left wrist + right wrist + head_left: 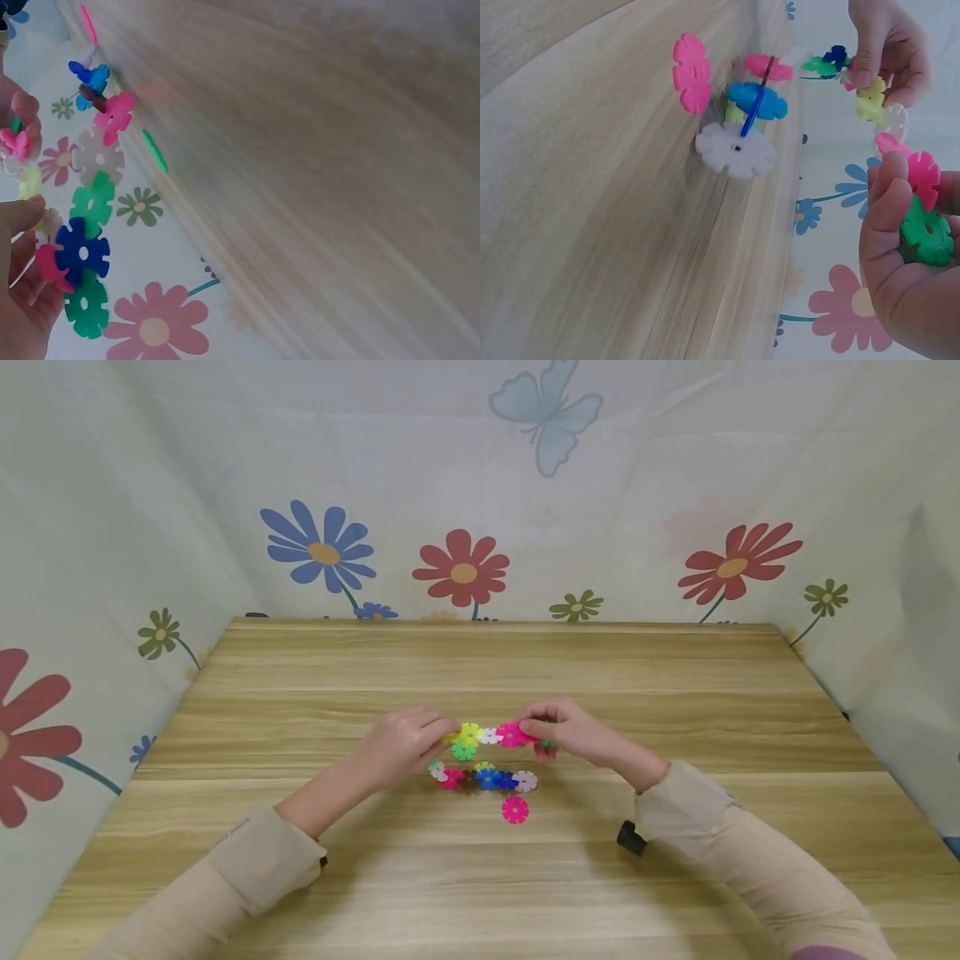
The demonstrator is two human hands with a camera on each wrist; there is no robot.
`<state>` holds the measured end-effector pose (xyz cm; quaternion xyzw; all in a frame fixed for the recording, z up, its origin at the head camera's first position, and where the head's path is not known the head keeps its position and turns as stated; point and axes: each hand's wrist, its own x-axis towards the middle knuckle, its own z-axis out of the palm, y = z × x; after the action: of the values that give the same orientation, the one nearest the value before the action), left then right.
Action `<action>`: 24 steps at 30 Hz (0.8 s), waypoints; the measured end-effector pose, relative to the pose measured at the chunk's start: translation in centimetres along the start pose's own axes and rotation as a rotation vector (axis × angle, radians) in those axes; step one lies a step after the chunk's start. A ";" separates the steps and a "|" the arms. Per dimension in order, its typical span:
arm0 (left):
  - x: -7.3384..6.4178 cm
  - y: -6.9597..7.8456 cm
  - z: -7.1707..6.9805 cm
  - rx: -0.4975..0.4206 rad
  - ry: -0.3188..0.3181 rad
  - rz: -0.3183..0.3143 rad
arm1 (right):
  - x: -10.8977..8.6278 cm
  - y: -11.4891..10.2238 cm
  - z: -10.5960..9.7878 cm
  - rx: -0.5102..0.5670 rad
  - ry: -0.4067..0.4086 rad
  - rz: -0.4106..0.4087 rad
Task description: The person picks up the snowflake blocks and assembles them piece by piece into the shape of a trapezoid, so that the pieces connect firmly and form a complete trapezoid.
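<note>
Both hands hold one chain of notched plastic snowflake discs above the table. My left hand [405, 741] pinches it near a yellow disc [470, 732]. At the other end, my right hand [572, 732] grips pink discs [510, 735], with a green disc [928, 232] within its curled fingers. A white disc [490, 736] links the yellow and pink ones between the hands. From the left hand the chain turns back through green, dark blue and white discs, seen in the left wrist view, to a lower row with a blue disc [487, 778] and a white end disc [526, 782].
A loose pink disc [515, 810] and a loose green disc [464, 750] lie flat on the wood-grain table [360, 893]. A flower-printed cloth [615, 510] hangs behind the table's far edge. A small black object [632, 838] shows by the right sleeve.
</note>
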<state>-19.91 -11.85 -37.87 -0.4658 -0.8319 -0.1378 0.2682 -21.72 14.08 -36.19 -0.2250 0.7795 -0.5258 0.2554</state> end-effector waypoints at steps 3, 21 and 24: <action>-0.4 -0.2 0.2 0.000 -0.053 -0.044 | 0.3 -0.2 0.2 -0.001 0.014 0.010; -0.4 0.2 1.0 -0.081 -0.261 -0.152 | 1.7 -0.8 1.5 0.001 0.013 -0.017; -0.1 0.5 1.2 -0.115 -0.251 -0.159 | 2.0 -0.8 1.8 0.010 0.021 -0.022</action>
<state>-19.82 -11.08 -38.90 -0.4264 -0.8840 -0.1467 0.1234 -22.02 11.25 -36.31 -0.2267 0.7771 -0.5348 0.2424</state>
